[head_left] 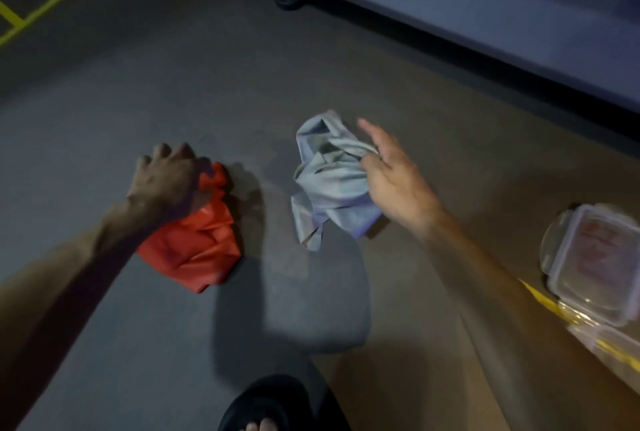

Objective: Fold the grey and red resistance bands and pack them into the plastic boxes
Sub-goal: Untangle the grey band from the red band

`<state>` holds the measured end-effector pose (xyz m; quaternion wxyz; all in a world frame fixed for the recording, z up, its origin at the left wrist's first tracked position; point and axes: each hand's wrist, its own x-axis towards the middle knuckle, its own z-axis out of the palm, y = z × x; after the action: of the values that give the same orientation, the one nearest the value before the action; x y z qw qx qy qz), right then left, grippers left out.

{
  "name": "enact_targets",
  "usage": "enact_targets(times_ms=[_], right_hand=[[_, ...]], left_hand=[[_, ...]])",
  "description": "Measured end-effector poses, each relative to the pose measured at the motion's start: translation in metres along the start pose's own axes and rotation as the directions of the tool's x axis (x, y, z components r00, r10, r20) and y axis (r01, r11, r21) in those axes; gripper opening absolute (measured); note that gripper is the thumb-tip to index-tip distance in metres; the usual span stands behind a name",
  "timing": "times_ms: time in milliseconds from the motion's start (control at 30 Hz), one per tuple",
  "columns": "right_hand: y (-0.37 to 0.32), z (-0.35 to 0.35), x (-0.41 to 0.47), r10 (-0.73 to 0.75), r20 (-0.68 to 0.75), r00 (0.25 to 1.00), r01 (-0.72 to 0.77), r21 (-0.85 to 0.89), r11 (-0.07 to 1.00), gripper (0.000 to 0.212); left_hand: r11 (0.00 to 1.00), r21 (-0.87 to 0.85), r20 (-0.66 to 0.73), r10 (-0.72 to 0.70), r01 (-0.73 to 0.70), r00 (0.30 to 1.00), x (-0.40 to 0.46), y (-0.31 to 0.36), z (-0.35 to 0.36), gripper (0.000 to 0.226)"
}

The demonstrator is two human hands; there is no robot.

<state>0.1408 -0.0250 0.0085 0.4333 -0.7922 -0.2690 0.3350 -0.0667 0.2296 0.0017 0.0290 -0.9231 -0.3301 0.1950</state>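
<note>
Resistance bands, both crumpled, lie on the grey floor (145, 126): the red band (194, 247) to the left, the grey band (329, 181) to the right, a bare strip of floor between them. The left hand (166, 181) grips the top of the red band with its fingers (169, 150) curled round a bunch of it. The right hand (394, 181) pinches a fold of the grey band near its thumb, while the remaining fingers stretch out straight. Neither band is folded yet.

To fold well, I judge it best to shake out one band at a time, lay it flat, then double it end to end until it fits a box. Thin, stretchy sheet tends to spring open, so each crease needs pressing.

Plastic boxes (595, 257) sit at the right edge, well apart from the bands, one with its lid on, on a yellow floor line (540, 295). Open floor lies ahead and to the left; a wheeled unit (450, 5) bounds the far side, and a sandalled foot (263, 406) is near below.
</note>
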Motion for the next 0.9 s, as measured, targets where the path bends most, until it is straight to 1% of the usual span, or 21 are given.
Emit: enact_targets(times_ms=[67, 100, 133, 167, 233, 300, 367, 400, 433, 467, 500, 567, 633, 667, 700, 733, 800, 833, 900], right_hand=[[0.001, -0.002, -0.004, 0.056, 0.014, 0.998, -0.054, -0.099, 0.994, 0.057], [0.003, -0.002, -0.006, 0.08, 0.001, 0.997, -0.079, -0.12, 0.99, 0.057], [0.002, -0.004, -0.01, 0.087, -0.016, 0.996, -0.089, -0.136, 0.987, 0.058], [0.0, -0.005, -0.012, 0.085, -0.039, 0.996, -0.09, -0.142, 0.986, 0.058], [-0.01, -0.012, -0.018, 0.067, -0.085, 0.994, -0.079, -0.148, 0.986, 0.056], [-0.026, -0.023, -0.026, 0.022, -0.121, 0.992, -0.038, -0.127, 0.991, 0.05], [-0.052, -0.037, -0.036, -0.029, -0.145, 0.989, 0.017, -0.082, 0.996, 0.037], [-0.068, -0.045, -0.042, -0.051, -0.151, 0.987, 0.04, -0.08, 0.996, 0.031], [-0.082, -0.053, -0.044, -0.066, -0.154, 0.986, 0.054, -0.084, 0.995, 0.026], [-0.096, -0.061, -0.048, -0.074, -0.151, 0.986, 0.062, -0.087, 0.994, 0.024], [-0.111, -0.071, -0.053, -0.076, -0.142, 0.987, 0.064, -0.089, 0.994, 0.025], [-0.14, -0.09, -0.069, -0.068, -0.098, 0.993, 0.061, -0.064, 0.996, 0.035], [-0.171, -0.11, -0.092, -0.061, -0.034, 0.998, 0.06, -0.004, 0.998, 0.047], [-0.186, -0.118, -0.105, -0.068, -0.017, 0.998, 0.068, 0.016, 0.998, 0.053], [-0.201, -0.127, -0.118, -0.071, -0.017, 0.997, 0.071, 0.027, 0.997, 0.057], [-0.215, -0.134, -0.13, -0.076, -0.019, 0.997, 0.076, 0.037, 0.996, 0.061], [-0.241, -0.145, -0.154, -0.083, -0.028, 0.996, 0.085, 0.062, 0.994, 0.065], [-0.253, -0.149, -0.166, -0.094, -0.024, 0.995, 0.096, 0.07, 0.993, 0.065], [-0.273, -0.155, -0.189, -0.114, 0.007, 0.993, 0.113, 0.059, 0.992, 0.064]], left_hand=[[0.979, -0.193, -0.076, 0.056, -0.07, 0.996, -0.012, 0.03, -0.01, 0.031], [0.962, -0.251, -0.062, 0.096, -0.109, 0.993, -0.018, 0.042, -0.012, 0.035], [0.938, -0.312, -0.087, 0.127, -0.148, 0.988, -0.021, 0.049, -0.01, 0.036], [0.907, -0.393, -0.089, 0.127, -0.152, 0.988, -0.023, 0.057, -0.011, 0.03], [0.863, -0.469, -0.117, 0.148, -0.186, 0.982, -0.028, 0.069, -0.016, 0.017], [0.809, -0.543, -0.192, 0.142, -0.226, 0.971, -0.031, 0.079, -0.028, 0.013], [0.738, -0.633, -0.233, 0.104, -0.232, 0.967, -0.033, 0.085, -0.046, 0.015], [0.675, -0.703, -0.236, 0.076, -0.225, 0.969, -0.036, 0.09, -0.06, 0.015], [0.577, -0.786, -0.23, 0.062, -0.223, 0.971, -0.04, 0.094, -0.075, 0.013], [0.463, -0.855, -0.224, 0.078, -0.234, 0.971, -0.045, 0.1, -0.09, 0.016], [0.356, -0.9, -0.227, 0.113, -0.252, 0.967, -0.052, 0.106, -0.105, 0.025], [0.187, -0.941, -0.248, 0.185, -0.282, 0.951, -0.069, 0.118, -0.137, 0.04], [0.031, -0.967, -0.237, 0.242, -0.251, 0.941, -0.09, 0.126, -0.168, 0.046], [-0.008, -0.971, -0.231, 0.272, -0.238, 0.934, -0.101, 0.127, -0.184, 0.047], [-0.01, -0.969, -0.237, 0.31, -0.247, 0.921, -0.112, 0.127, -0.2, 0.05], [0.013, -0.961, -0.254, 0.362, -0.277, 0.897, -0.122, 0.126, -0.217, 0.053], [0.081, -0.93, -0.287, 0.453, -0.359, 0.844, -0.143, 0.125, -0.247, 0.058], [0.115, -0.907, -0.313, 0.462, -0.406, 0.83, -0.153, 0.124, -0.262, 0.057], [0.187, -0.868, -0.359, 0.401, -0.459, 0.843, -0.172, 0.125, -0.291, 0.047]])
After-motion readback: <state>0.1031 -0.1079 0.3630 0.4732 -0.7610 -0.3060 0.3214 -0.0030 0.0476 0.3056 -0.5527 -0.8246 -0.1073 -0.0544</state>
